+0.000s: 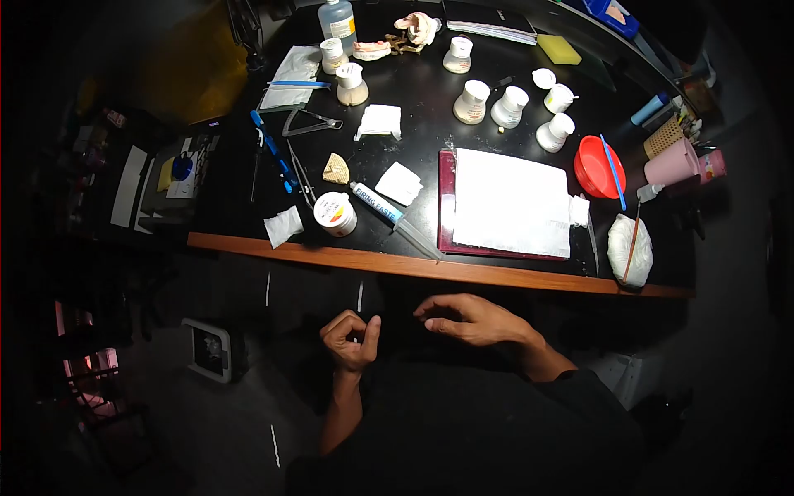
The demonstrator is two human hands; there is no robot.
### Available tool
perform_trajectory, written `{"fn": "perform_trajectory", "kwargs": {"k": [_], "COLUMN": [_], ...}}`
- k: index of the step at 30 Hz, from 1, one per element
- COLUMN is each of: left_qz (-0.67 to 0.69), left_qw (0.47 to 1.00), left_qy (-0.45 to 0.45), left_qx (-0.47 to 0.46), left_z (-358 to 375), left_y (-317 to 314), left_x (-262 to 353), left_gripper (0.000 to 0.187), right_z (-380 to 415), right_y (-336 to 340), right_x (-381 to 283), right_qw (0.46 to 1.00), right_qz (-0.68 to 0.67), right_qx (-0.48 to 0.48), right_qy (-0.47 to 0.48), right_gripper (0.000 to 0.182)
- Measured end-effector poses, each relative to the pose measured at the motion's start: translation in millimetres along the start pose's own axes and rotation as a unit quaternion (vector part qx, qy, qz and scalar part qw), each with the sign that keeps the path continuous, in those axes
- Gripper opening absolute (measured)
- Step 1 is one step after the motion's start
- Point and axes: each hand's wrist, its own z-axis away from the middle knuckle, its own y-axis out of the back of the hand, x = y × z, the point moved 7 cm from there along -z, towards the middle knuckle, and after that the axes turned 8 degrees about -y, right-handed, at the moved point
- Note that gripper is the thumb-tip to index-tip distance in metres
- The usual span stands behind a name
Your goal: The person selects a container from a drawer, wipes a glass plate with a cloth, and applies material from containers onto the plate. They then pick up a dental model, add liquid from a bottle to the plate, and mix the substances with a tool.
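The left hand [351,339] is curled into a loose fist, thumb up against the fingers; whether it pinches anything cannot be told. The right hand [471,321] lies just beside it, fingers bent and thumb near the forefinger, nothing visible in it; both hover below the wooden edge [397,264] of the black table [430,99]. Just above that edge lie a syringe [385,211] labelled firing paste, a small round jar [335,213] left of it, and a white sheet on a dark red board [447,207] to its right; farther from the edge stand white bottles [509,106] and a red bowl [597,168].
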Motion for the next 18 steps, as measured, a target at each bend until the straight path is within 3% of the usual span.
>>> {"fn": "perform_trajectory", "kwargs": {"k": [2, 3, 5, 6, 8, 10, 15, 17, 18], "left_qz": [-0.022, -0.049, -0.1, -0.196, -0.246, -0.265, -0.095, -0.025, 0.014], "left_qw": [0.999, 0.995, 0.972, 0.958, 0.907, 0.822, 0.719, 0.661, 0.664], "left_qy": [0.032, 0.089, 0.209, 0.201, 0.293, 0.385, 0.475, 0.616, 0.645], "left_qx": [-0.012, -0.023, -0.036, -0.054, -0.176, -0.324, -0.499, -0.428, -0.378], "left_z": [0, 4, 29, 54, 116, 165, 284, 291, 289], "left_y": [4, 5, 7, 10, 6, -10, -49, -44, -40], "left_x": [-6, -19, -63, -96, -182, -233, -301, -282, -272], "left_gripper": [0.03, 0.026, 0.021, 0.026, 0.034, 0.041, 0.063, 0.063, 0.056], "right_z": [5, 7, 12, 13, 18, 23, 38, 47, 53], "right_y": [5, 8, 19, 25, 40, 52, 60, 53, 48], "right_x": [15, 24, 64, 84, 130, 174, 256, 278, 287], "right_qw": [0.999, 0.998, 0.985, 0.978, 0.958, 0.937, 0.894, 0.88, 0.873], "right_qz": [0.035, 0.056, 0.124, 0.147, 0.181, 0.2, 0.197, 0.185, 0.177], "right_qx": [0.01, 0.011, 0.026, 0.038, 0.074, 0.111, 0.184, 0.203, 0.213], "right_qy": [-0.016, -0.023, -0.114, -0.146, -0.211, -0.264, -0.357, -0.387, -0.402], "right_gripper": [0.055, 0.055, 0.056, 0.056, 0.057, 0.057, 0.058, 0.058, 0.059]}}
